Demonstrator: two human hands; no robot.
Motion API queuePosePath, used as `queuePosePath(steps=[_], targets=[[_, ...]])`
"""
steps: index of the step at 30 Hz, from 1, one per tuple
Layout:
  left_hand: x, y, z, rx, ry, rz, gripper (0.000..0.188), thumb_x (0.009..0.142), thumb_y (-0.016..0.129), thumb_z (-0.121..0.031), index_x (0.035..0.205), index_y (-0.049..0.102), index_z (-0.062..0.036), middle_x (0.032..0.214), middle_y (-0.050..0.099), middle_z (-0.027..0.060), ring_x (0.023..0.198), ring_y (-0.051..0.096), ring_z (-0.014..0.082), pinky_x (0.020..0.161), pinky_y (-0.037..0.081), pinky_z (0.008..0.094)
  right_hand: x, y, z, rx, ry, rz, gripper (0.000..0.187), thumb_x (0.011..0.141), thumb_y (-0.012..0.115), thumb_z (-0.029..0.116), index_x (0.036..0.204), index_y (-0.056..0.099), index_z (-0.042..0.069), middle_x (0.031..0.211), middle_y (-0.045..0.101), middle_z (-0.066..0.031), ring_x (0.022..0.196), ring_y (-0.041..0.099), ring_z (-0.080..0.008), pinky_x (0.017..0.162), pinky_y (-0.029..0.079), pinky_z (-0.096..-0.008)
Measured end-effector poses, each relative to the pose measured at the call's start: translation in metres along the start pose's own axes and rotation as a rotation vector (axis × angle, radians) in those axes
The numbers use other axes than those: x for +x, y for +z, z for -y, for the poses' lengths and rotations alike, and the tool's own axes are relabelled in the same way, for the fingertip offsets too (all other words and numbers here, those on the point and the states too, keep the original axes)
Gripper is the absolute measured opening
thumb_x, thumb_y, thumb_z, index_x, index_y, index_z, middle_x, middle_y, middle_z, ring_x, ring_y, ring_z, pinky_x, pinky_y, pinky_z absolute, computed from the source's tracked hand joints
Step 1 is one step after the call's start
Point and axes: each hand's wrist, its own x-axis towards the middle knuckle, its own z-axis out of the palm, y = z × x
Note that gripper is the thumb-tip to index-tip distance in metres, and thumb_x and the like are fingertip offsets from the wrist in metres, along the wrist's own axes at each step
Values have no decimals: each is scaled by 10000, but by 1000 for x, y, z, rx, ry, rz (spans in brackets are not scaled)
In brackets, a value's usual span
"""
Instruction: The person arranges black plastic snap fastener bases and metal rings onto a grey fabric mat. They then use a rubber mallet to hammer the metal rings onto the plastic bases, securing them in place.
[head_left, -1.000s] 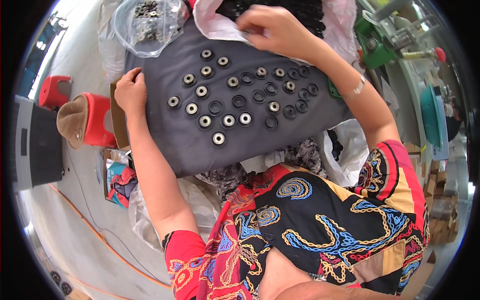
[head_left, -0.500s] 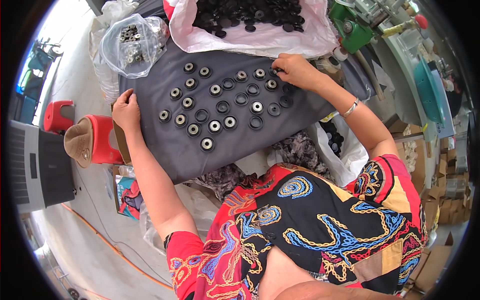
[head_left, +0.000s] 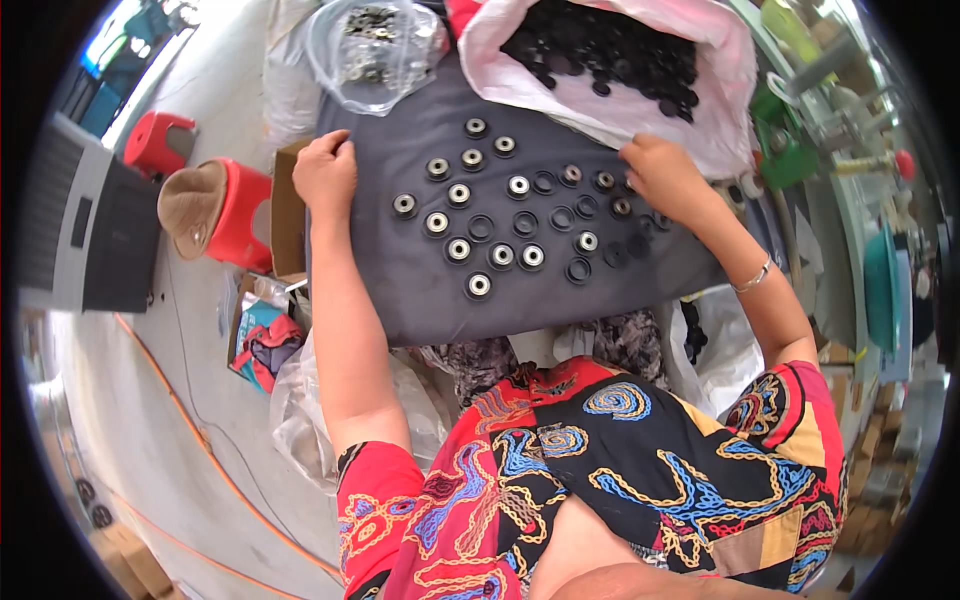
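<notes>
Bright, diffuse illumination, strongest at upper left, where the pale floor (head_left: 228, 105) nearly washes out; small glints on the metal rings (head_left: 532, 257); fisheye curvature and black vignetting at the rim, periphery soft

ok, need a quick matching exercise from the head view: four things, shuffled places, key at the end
1. Left hand
2. Right hand
3. Silver-centred discs
4. Brown hat

A. On a red stool
B. Spread across the grey cloth
C. Near the white sack's lower edge
D. At the cloth's left edge

Pairs: 1-D, 2-C, 3-B, 4-A
</notes>
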Motion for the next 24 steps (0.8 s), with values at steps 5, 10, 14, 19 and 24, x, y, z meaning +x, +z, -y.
queuePosePath(steps=[5,10,14,19,24], targets=[[-1,-8,-10,-19,-13,-11,169,764,627,-167,881,739,-120,843,695,82,831,637,260,780,503,372,112,-39,79,351,-401,-359,105,792,580,89,874,575,24,868,573,-142,811,606,-338,694,498,-425],[6,-13,-24,-15,47,-46,154,758,639,-156,869,735,-109,844,695,75,840,635,258,784,504,375,246,-1,133,260,-508,-279,169,815,555,78,964,621,33,919,622,-147,880,619,-351,763,487,-443],[6,-19,-28,-8,49,-53,142,763,634,-145,861,732,-111,837,689,65,862,626,259,788,501,377,298,25,145,-39,-345,-4,185,795,561,57,956,650,35,932,662,-166,908,648,-338,792,507,-426],[5,-23,-30,-22,3,-38,148,768,631,-145,869,732,-103,843,691,61,859,621,259,785,500,372,311,45,147,-77,-282,41,146,747,592,38,865,671,7,916,679,-194,898,663,-346,783,524,-421],[3,-25,-24,4,-22,-12,158,768,631,-147,879,734,-102,854,695,63,868,619,256,792,497,373,318,40,151,46,-307,132,204,689,581,42,851,670,-44,915,658,-239,896,645,-381,787,513,-434]])
